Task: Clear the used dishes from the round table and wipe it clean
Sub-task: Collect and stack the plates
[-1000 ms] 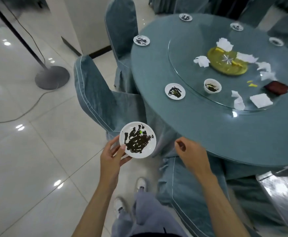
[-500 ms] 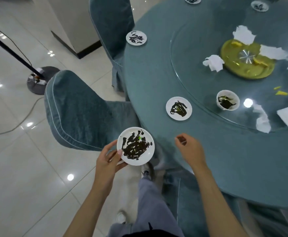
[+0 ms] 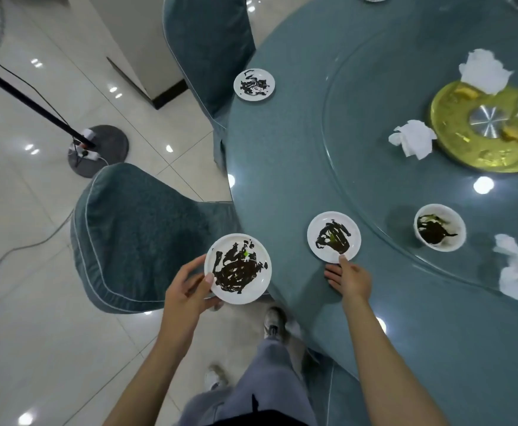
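Observation:
My left hand point(image 3: 187, 290) grips a small white plate point(image 3: 237, 269) smeared with dark sauce, held off the round table's point(image 3: 282, 155) near edge. A second sauce-smeared plate point(image 3: 334, 236) sits on the teal cloth just inside that edge. My right hand point(image 3: 351, 279) lies on the cloth right below it, thumb tip touching its near rim, fingers straight. A third dirty plate point(image 3: 254, 84) lies farther along the edge. A white bowl point(image 3: 439, 227) with dark residue stands on the glass turntable point(image 3: 374, 118).
A gold dish point(image 3: 485, 127) and crumpled napkins point(image 3: 412, 141) lie on the turntable; another napkin point(image 3: 514, 269) lies at its near rim. Two teal-covered chairs point(image 3: 140, 235) point(image 3: 208, 47) stand against the table on the left. A stand base with cables point(image 3: 97, 150) sits on the tiled floor.
I have stepped closer to the table. My right hand has reached forward from the table edge to the second plate's rim. The left hand still holds its plate.

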### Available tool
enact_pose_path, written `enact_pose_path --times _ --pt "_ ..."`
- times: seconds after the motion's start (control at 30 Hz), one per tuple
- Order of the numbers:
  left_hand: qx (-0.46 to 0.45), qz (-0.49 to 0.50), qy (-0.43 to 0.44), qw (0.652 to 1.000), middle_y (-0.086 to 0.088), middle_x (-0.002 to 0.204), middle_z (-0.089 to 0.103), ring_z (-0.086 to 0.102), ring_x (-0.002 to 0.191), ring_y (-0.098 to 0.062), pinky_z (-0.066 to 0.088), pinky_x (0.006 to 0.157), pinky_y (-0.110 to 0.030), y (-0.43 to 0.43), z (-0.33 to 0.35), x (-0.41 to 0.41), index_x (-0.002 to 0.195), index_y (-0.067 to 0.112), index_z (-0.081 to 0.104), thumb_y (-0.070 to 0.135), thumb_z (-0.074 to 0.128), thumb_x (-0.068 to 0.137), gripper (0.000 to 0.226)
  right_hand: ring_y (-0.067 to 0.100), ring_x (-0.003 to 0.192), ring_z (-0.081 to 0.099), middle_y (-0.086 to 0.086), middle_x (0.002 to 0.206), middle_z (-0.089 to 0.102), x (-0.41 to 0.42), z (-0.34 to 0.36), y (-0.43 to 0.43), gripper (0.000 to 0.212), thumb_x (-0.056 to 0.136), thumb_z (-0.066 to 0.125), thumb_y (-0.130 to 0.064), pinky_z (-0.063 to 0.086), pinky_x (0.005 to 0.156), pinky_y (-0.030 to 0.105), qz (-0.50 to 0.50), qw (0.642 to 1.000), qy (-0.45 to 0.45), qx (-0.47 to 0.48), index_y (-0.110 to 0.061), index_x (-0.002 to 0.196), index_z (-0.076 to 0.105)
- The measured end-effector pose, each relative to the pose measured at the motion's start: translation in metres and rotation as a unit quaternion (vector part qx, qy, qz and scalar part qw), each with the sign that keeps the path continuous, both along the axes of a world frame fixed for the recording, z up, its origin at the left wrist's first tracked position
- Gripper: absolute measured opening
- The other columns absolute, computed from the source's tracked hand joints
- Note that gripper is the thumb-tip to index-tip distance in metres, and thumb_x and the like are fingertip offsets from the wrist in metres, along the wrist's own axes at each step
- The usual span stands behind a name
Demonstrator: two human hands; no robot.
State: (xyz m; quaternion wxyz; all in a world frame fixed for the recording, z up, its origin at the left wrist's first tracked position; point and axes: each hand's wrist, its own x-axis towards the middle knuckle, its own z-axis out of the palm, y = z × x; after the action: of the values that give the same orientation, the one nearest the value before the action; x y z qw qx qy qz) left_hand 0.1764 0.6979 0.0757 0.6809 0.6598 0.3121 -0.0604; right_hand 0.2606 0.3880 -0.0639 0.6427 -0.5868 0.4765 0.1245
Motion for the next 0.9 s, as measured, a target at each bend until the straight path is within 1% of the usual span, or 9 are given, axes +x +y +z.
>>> enact_pose_path --times 0.13,0.2,0.3,0.43,0.53,0.67,0.73,0.83,0.9 --pt "-0.001 -0.002 -0.003 1.0 -0.005 0.115 0.077 0.074 0.105 -0.029 0.063 0.085 -0.051 0.009 0.002 0.01 0.13 0.022 0.064 0.007 0.062 0.101 0.033 0.019 0.055 0.074 0.023 0.092 0.073 0.008 0.005 0.015 0.008 0.105 0.052 -0.015 0.054 0.044 0.024 -0.031 0.999 -0.029 0.021 -0.01 0.103 0.045" --pt "0.0 0.001 -0.013 1.0 -0.004 0.114 0.077 0.075 0.103 -0.029 0.063 0.085 -0.052 0.016 0.005 0.013 0.131 0.022 0.064 0.007 0.063 0.1 0.034 0.02 0.056 0.074 0.024 0.089 0.072 0.006 0.013 0.027 0.012 0.106 0.051 -0.011 0.054 0.043 0.023 -0.029 0.998 -0.058 0.025 -0.014 0.097 0.043" --pt "0.0 0.011 -0.024 1.0 -0.003 0.112 0.078 0.076 0.098 -0.029 0.063 0.082 -0.053 0.033 0.008 0.017 0.131 0.023 0.064 0.009 0.063 0.1 0.034 0.019 0.057 0.074 0.024 0.087 0.072 -0.002 0.034 0.055 0.015 0.105 0.054 -0.011 0.052 0.044 0.023 0.018 0.994 -0.103 0.029 -0.013 0.093 0.046" --pt "-0.02 0.023 -0.044 0.999 -0.002 0.112 0.078 0.076 0.101 -0.027 0.064 0.082 -0.047 0.065 0.011 0.022 0.13 0.026 0.065 0.011 0.064 0.1 0.034 0.021 0.058 0.073 0.021 0.081 0.073 -0.012 0.074 0.103 0.012 0.104 0.058 -0.011 0.052 0.046 0.023 0.072 0.986 -0.145 0.037 -0.008 0.093 0.052" --pt "-0.043 0.023 -0.061 0.997 -0.002 0.114 0.078 0.075 0.104 -0.024 0.064 0.08 -0.041 0.098 0.014 0.022 0.13 0.027 0.066 0.012 0.065 0.099 0.034 0.023 0.062 0.073 0.018 0.084 0.076 -0.025 0.104 0.144 0.013 0.102 0.061 -0.016 0.053 0.05 0.024 0.105 0.979 -0.167 0.04 -0.01 0.093 0.054" --pt "-0.086 -0.01 -0.075 0.993 -0.002 0.116 0.077 0.074 0.108 -0.025 0.063 0.086 -0.046 0.153 0.019 0.015 0.129 0.029 0.068 0.012 0.068 0.098 0.035 0.024 0.062 0.073 0.023 0.087 0.076 -0.051 0.133 0.209 0.012 0.103 0.06 -0.016 0.053 0.051 0.024 0.151 0.973 -0.174 0.017 -0.007 0.097 0.055" --pt "-0.105 -0.024 -0.08 0.991 -0.001 0.116 0.077 0.074 0.107 -0.024 0.063 0.085 -0.045 0.185 0.026 0.009 0.13 0.026 0.067 0.011 0.068 0.097 0.037 0.024 0.06 0.072 0.026 0.088 0.075 -0.064 0.145 0.249 0.011 0.102 0.061 -0.014 0.053 0.05 0.025 0.165 0.972 -0.168 0.008 -0.004 0.098 0.057" --pt "-0.118 -0.033 -0.101 0.987 -0.001 0.115 0.078 0.075 0.105 -0.022 0.064 0.08 -0.04 0.239 0.037 -0.002 0.131 0.023 0.067 0.008 0.067 0.097 0.037 0.024 0.059 0.071 0.021 0.082 0.075 -0.077 0.163 0.315 0.013 0.101 0.062 -0.013 0.051 0.05 0.026 0.199 0.965 -0.169 -0.005 -0.001 0.095 0.058" --pt "-0.124 -0.031 -0.105 0.986 -0.003 0.115 0.077 0.075 0.104 -0.023 0.064 0.08 -0.04 0.27 0.044 -0.011 0.132 0.022 0.066 0.008 0.068 0.097 0.038 0.028 0.06 0.069 0.02 0.079 0.075 -0.079 0.17 0.351 0.018 0.1 0.064 -0.014 0.051 0.051 0.028 0.247 0.954 -0.17 -0.009 0.001 0.093 0.057"
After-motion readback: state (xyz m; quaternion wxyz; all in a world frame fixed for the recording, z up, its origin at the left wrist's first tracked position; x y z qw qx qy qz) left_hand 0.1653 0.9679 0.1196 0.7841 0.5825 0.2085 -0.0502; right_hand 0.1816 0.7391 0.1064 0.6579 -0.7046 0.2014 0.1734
